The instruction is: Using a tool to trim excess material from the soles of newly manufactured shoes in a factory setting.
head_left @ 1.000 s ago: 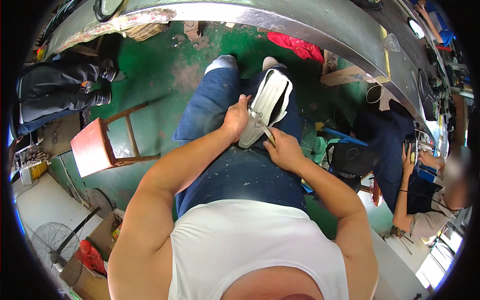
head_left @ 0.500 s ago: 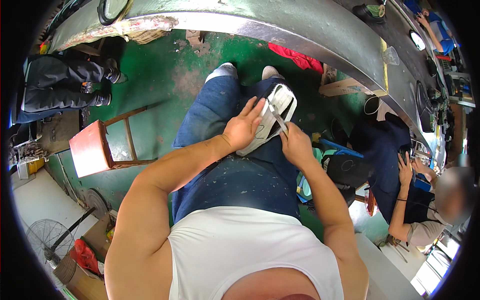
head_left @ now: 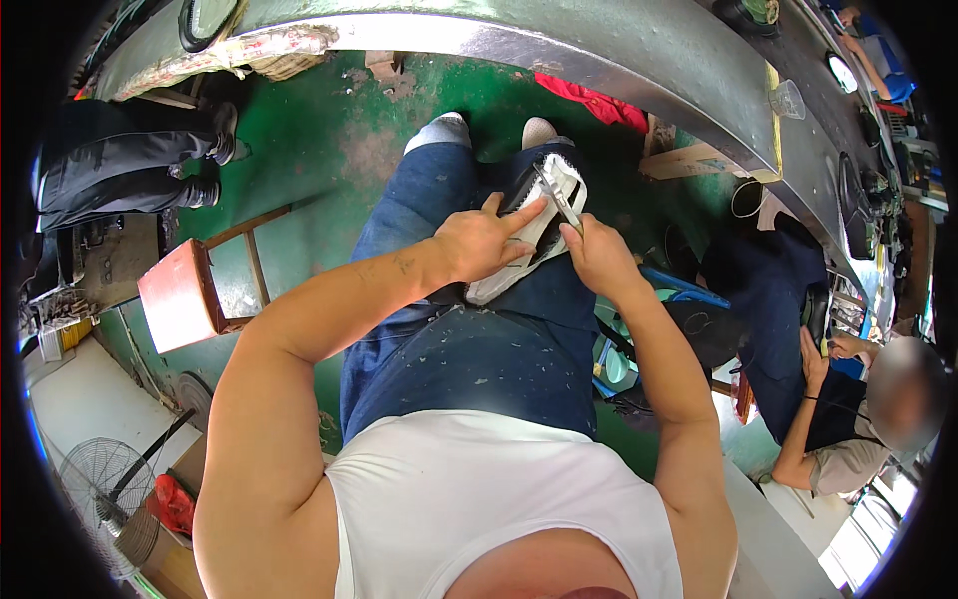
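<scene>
R hand [head_left: 604,260], gripping metal tool [head_left: 559,197], has moved up-frame along white shoe [head_left: 534,230] (upper ctr), L hand [head_left: 479,243] w/ fingers splayed over it; if shoe shifts under that flat hold, tool might slip & nick 'em.

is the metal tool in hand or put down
In hand: the right hand grips one end of the tool, its metal end over the white piece.

White sleeveless top [head_left: 499,489], dark blue trousers [head_left: 469,369].
Scooped neckline, lower centre; pale flecks on trousers, mid-frame; light footwear [head_left: 539,131], upper centre; small dark marking [head_left: 404,265] on left forearm.
</scene>
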The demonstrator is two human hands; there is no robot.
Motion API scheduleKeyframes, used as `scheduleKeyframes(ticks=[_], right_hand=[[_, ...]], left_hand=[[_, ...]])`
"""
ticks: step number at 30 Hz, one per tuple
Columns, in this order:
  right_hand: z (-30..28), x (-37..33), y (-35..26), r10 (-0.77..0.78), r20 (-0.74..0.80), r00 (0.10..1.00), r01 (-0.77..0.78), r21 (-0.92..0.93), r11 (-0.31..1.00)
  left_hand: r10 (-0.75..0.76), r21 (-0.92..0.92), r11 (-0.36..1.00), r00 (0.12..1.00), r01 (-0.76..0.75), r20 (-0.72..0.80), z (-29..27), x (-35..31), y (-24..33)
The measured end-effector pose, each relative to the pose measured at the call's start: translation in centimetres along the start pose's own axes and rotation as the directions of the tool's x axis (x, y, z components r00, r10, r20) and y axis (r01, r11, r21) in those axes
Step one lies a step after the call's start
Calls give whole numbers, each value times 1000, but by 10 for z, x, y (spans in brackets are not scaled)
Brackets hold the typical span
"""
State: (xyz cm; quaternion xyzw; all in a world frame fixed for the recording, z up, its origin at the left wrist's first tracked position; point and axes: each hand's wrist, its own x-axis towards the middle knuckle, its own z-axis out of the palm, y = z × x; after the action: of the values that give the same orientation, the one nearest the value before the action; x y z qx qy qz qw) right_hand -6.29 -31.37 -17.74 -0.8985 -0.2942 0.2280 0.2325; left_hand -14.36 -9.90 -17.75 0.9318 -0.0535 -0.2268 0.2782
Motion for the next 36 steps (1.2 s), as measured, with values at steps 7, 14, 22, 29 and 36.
scheduleKeyframes(ticks=[7,14,22,29,36], right_hand=[[-1,-20,-1,52,117,992,-61,72,996],[19,-47,-18,-20,227,974,15,22,1000],[48,-90,17,120,28,992,-114,577,809],[71,-106,22,254,-239,937,35,789,614],[50,-103,20,311,-131,941,-98,777,622]], left_hand=[[-162,-501,865,963,33,-216,74,-22,-23],[-307,-748,658,939,91,-156,61,-38,-15],[-120,-330,937,993,111,-9,-20,-47,1],[58,-555,664,774,-501,-630,-104,-30,42],[-168,-378,917,982,126,-82,-36,80,-1]])
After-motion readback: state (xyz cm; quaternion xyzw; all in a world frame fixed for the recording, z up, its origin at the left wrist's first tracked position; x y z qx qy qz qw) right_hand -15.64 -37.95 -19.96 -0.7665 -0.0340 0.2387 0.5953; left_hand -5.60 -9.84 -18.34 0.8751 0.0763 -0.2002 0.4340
